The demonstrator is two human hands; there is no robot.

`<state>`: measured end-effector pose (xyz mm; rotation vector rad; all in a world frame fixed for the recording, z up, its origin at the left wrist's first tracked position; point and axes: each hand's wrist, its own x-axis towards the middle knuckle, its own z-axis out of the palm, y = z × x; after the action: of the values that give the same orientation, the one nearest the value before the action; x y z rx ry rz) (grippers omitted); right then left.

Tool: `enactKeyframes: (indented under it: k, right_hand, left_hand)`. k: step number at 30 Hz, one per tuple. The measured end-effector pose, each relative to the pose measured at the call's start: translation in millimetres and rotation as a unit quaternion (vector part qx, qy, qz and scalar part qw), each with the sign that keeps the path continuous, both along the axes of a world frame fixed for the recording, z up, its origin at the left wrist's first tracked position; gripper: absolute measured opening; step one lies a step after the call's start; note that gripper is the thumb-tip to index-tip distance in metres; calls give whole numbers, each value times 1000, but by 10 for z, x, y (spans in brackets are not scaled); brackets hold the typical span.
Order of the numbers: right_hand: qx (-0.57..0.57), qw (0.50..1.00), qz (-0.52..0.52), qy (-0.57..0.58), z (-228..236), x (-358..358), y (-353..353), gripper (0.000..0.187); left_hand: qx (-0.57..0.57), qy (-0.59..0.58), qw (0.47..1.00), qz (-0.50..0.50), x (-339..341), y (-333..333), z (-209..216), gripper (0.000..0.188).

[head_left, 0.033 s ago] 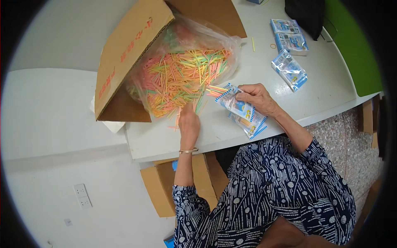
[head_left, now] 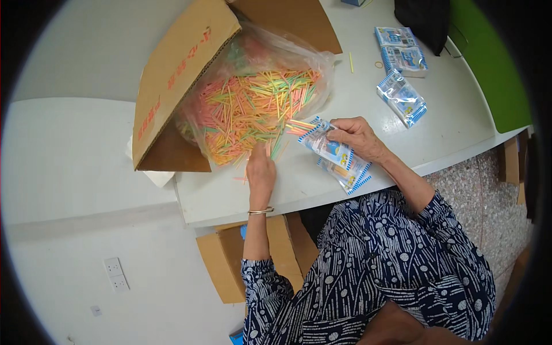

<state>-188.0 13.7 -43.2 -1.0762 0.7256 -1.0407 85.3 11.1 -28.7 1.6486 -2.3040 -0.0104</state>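
At the near edge of a heap of thin, short coloured sticks point(head_left: 253, 109), my left hand point(head_left: 260, 171) is closed with its fingers curled among them. Its fingertips are partly hidden, and some sticks poke out past them. The heap spills from a clear plastic bag point(head_left: 313, 57) inside a tipped cardboard box point(head_left: 184, 69). My right hand point(head_left: 359, 138) grips a clear packet with blue-striped edges point(head_left: 329, 144) between thumb and fingers. Pink and yellow sticks jut from this packet's left end. Under it, on the table's near edge, lies another similar packet point(head_left: 352, 179).
More blue-striped packets point(head_left: 401, 98) lie on the white table point(head_left: 443, 115) at the right, some stacked. A loose yellow stick point(head_left: 351, 62) and a rubber band point(head_left: 378, 65) are nearby. A black bag point(head_left: 424, 23) is at the far right. Open cardboard boxes point(head_left: 221, 264) stand below the table.
My left hand has shifted very slightly, and fewer loose sticks show beside it. My right hand and the packet have hardly moved.
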Motion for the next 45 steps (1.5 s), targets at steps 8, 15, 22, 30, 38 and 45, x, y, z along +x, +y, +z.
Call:
enactKeyframes:
  k: [8,15,22,30,38,45]
  right_hand:
    - [-9,1000,-11,21,21,77,-1,21]
    - [-38,999,4,27,-37,112,-19,20]
    - [-54,998,11,15,23,86,18,20]
    - [-34,999,17,7,88,98,38,17]
    - [-15,1000,17,18,29,115,25,18]
    - [-10,1000,-6,13,-41,111,3,20]
  left_hand:
    - [121,569,814,-8,-481,-107,801,48]
    - [95,568,815,-63,-911,7,865,53]
    - [52,393,915,-74,-850,49,712,34]
    - [74,546,833,-47,-937,48,784,21]
    - [62,573,817,-14,-1057,65,639,27]
    - [-3,337,941,-18,-964,90,526,14]
